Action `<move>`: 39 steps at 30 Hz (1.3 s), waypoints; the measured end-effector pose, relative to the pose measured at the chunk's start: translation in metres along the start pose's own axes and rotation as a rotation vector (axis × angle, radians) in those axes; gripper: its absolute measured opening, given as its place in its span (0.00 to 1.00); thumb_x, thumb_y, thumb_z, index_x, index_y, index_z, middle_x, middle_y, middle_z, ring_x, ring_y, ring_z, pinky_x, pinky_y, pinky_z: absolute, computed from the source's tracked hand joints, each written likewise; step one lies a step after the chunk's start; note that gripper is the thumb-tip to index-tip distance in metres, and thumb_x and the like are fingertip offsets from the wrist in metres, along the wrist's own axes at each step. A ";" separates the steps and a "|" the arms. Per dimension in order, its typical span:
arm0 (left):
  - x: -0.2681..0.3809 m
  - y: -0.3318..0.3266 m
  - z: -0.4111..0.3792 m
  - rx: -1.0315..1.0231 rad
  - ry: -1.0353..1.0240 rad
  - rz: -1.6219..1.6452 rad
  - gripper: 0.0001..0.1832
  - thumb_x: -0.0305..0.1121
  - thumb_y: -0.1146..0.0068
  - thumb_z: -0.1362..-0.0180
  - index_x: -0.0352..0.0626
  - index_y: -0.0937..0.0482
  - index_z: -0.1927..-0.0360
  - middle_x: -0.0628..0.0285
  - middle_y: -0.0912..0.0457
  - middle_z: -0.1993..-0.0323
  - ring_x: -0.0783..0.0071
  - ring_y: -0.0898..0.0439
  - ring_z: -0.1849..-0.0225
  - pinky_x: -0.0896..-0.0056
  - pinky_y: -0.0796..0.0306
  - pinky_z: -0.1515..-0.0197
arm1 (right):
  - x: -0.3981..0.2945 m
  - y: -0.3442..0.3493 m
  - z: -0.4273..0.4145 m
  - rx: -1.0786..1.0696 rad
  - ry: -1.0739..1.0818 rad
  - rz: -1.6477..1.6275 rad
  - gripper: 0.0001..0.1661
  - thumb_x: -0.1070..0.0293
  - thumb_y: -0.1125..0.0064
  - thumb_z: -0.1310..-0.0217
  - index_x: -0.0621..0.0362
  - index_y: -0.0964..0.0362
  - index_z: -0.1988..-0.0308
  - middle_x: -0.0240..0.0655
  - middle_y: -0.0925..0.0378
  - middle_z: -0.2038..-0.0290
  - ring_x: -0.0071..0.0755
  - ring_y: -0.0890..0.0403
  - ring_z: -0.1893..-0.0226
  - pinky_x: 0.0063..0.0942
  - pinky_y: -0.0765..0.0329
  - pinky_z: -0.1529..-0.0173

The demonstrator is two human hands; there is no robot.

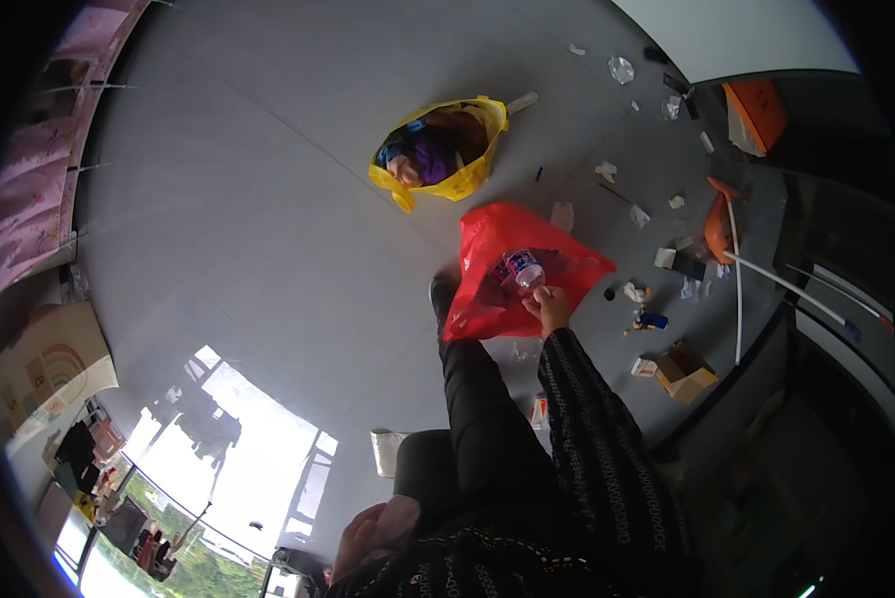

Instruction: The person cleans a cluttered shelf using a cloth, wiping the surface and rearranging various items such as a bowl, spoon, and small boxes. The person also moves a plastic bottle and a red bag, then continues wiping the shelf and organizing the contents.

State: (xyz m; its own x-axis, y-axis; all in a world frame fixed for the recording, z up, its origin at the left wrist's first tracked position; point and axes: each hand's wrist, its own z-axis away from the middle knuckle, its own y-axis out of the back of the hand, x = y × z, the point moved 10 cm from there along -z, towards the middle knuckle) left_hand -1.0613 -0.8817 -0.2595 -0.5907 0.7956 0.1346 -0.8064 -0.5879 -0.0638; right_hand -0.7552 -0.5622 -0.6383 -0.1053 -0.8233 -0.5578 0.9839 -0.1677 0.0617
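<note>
My right hand (548, 308) grips the neck end of a clear plastic bottle (525, 269) with a blue and red label. The bottle lies at the open mouth of a red plastic bag (496, 232), which is spread on the floor beside my foot. At the bottom, by my lap, my left hand (357, 534) holds a pale, thin piece (398, 520), perhaps paper or tissue. Beyond the red bag stands a yellow bag (468, 188) filled with crumpled cloth, some of it purple and blue.
On the right, the grey floor is strewn with crumpled paper (606, 171), a cardboard box (684, 372), a blue object (654, 321) and an orange dustpan-like piece (719, 224). White poles (780, 284) lean there. A pink curtain (36, 172) hangs on the left.
</note>
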 end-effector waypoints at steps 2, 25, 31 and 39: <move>0.024 0.008 0.002 -0.003 -0.008 -0.211 0.29 0.46 0.56 0.38 0.30 0.34 0.42 0.50 0.24 0.49 0.63 0.25 0.47 0.68 0.32 0.44 | 0.018 -0.019 0.008 0.004 -0.045 -0.131 0.13 0.68 0.48 0.40 0.63 0.35 0.57 0.35 0.28 0.66 0.32 0.20 0.69 0.27 0.18 0.66; 0.377 0.065 -0.011 -0.309 -0.546 -0.321 0.25 0.42 0.50 0.39 0.37 0.33 0.43 0.53 0.24 0.53 0.65 0.25 0.51 0.67 0.32 0.49 | -0.111 -0.221 0.199 -0.609 1.143 1.832 0.17 0.60 0.36 0.57 0.57 0.24 0.65 0.37 0.23 0.61 0.38 0.22 0.59 0.35 0.22 0.59; 0.572 0.216 -0.006 -0.189 -0.814 -0.181 0.24 0.42 0.48 0.39 0.39 0.32 0.43 0.54 0.24 0.54 0.66 0.25 0.52 0.67 0.31 0.51 | -0.169 -0.303 0.158 -0.357 0.152 0.630 0.24 0.63 0.47 0.44 0.65 0.32 0.49 0.38 0.21 0.65 0.31 0.18 0.75 0.26 0.23 0.72; 0.765 0.238 0.012 -0.188 -0.968 -0.286 0.22 0.40 0.46 0.40 0.39 0.30 0.47 0.55 0.23 0.57 0.66 0.25 0.54 0.67 0.31 0.52 | -0.265 -0.395 0.199 -0.416 0.630 1.363 0.20 0.57 0.50 0.46 0.61 0.26 0.59 0.46 0.21 0.65 0.47 0.19 0.65 0.41 0.25 0.59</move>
State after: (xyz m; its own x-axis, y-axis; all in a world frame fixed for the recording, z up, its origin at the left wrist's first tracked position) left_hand -1.7044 -0.4146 -0.1600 -0.1673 0.3944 0.9036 -0.9540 -0.2962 -0.0473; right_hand -1.1449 -0.3856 -0.3506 0.8386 0.1468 -0.5246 0.2629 0.7343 0.6258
